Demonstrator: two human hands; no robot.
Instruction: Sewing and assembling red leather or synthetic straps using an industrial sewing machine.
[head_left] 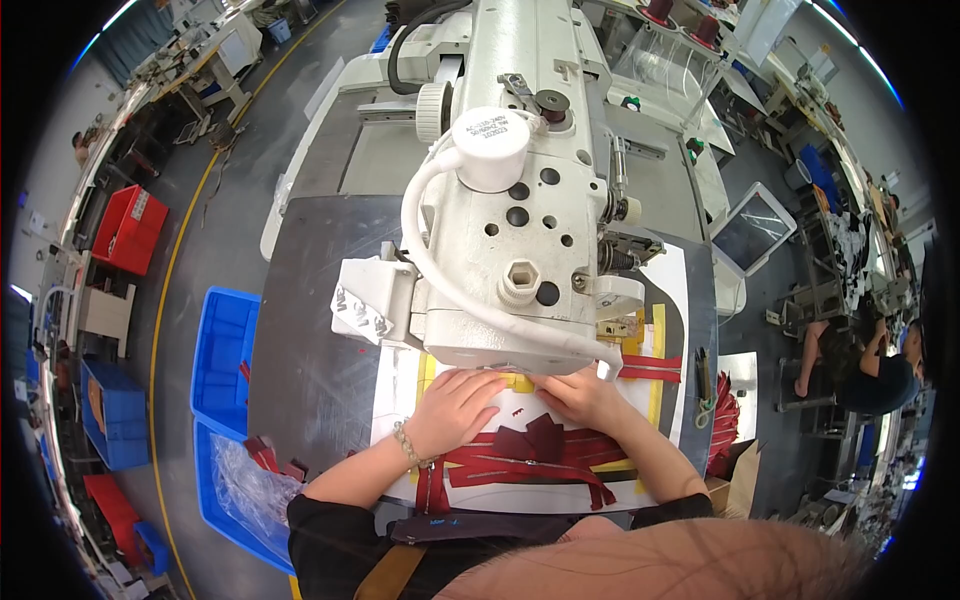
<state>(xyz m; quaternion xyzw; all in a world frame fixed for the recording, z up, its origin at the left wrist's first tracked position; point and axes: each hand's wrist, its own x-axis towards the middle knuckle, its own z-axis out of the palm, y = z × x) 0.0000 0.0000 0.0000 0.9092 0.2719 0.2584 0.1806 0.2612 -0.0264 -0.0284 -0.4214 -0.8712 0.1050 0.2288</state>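
Under the head of a white sewing machine (pixel 500 320), both my hands rest on a white sheet-like template (pixel 400 385) edged with yellow strips. My left hand (pixel 455 408) lies with fingers stretched toward a small yellow piece (pixel 518 382) beneath the machine head. On the other side of that piece, my right hand (pixel 582 398) reaches in with fingers extended; the machine partly covers them. Nearer to me lie dark red fabric pieces (pixel 530 440) and red zippers (pixel 510 468), one crossing another. Another red zipper (pixel 650 368) lies right of the machine head. The needle area is hidden.
Blue bins (pixel 225 350) stand left of the grey machine table (pixel 300 300); the nearer one holds clear plastic. Thread snips (pixel 703 385) lie at the table's right edge, beside a bunch of red zippers (pixel 728 420). A screen (pixel 752 230) stands farther right. Another person (pixel 880 375) sits beyond.
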